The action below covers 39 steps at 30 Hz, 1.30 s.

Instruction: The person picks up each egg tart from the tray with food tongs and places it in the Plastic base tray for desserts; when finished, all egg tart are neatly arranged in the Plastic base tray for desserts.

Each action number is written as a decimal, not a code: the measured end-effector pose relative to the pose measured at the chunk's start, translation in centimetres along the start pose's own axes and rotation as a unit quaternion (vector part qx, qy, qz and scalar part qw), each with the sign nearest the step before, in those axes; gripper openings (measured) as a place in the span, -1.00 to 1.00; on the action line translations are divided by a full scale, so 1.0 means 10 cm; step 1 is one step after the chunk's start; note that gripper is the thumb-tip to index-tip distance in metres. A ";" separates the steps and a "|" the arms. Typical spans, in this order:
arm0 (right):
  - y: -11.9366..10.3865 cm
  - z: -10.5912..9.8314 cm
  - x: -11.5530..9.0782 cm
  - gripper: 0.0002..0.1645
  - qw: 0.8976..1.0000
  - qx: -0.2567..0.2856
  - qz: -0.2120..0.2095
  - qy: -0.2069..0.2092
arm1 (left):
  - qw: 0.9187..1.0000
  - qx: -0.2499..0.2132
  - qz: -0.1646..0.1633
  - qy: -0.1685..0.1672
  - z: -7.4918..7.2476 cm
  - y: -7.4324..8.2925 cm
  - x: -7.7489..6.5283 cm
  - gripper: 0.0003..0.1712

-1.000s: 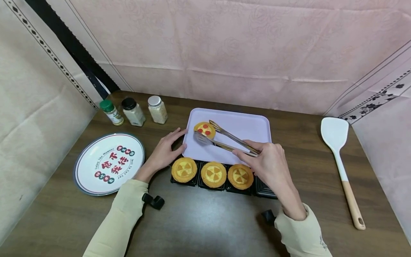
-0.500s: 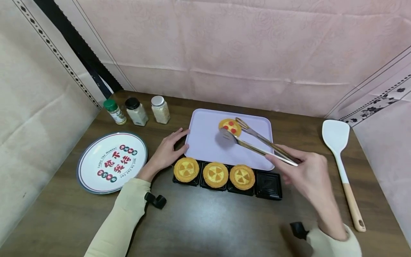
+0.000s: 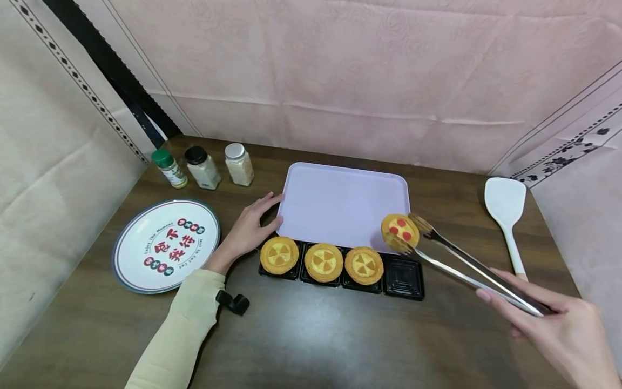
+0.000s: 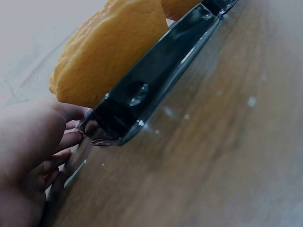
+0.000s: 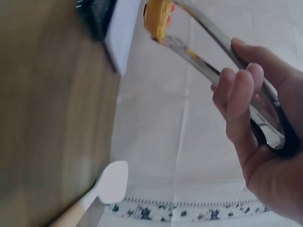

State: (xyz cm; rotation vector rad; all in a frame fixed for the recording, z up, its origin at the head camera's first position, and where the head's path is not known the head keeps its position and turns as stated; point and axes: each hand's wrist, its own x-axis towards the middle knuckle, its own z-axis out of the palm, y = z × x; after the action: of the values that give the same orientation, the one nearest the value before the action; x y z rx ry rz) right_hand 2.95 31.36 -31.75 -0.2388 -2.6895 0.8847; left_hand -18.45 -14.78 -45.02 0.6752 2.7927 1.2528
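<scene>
My right hand (image 3: 563, 324) grips metal tongs (image 3: 478, 270) near their rear end. Between the tong tips is a small round tart with red dots (image 3: 400, 231), held up over the front right corner of the lilac tray (image 3: 340, 205). In the right wrist view the tart (image 5: 157, 19) hangs clear of the table, pinched by the tongs. My left hand (image 3: 248, 226) rests at the tray's left edge, fingers fairly straight. Along the tray's front stand black plastic cups; three bear yellow tarts (image 3: 323, 263), and the rightmost black cup (image 3: 404, 277) has nothing in it.
A white plate with red lettering (image 3: 165, 246) lies at the left. Behind it stand three seasoning jars, among them a green-capped jar (image 3: 169, 168) and a silver-capped jar (image 3: 239, 165). A white spatula (image 3: 505, 202) lies at the right, its handle partly behind my right hand.
My right hand has moved right and toward me, carrying the tart in the tongs from the tray's left side to its front right corner. My left hand has stayed at the tray's edge.
</scene>
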 end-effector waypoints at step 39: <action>0.25 -0.09 -0.29 -0.35 0.997 0.050 0.047 -0.028 | 1.000 0.004 -0.011 -0.005 -0.01 0.02 0.00 -0.37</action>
State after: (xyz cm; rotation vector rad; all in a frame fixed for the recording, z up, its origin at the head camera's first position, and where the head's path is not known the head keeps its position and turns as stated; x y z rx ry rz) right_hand 6.15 33.09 -33.23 -0.3255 -2.6944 1.0648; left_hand -18.43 -14.71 -44.83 0.6465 2.7903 1.2316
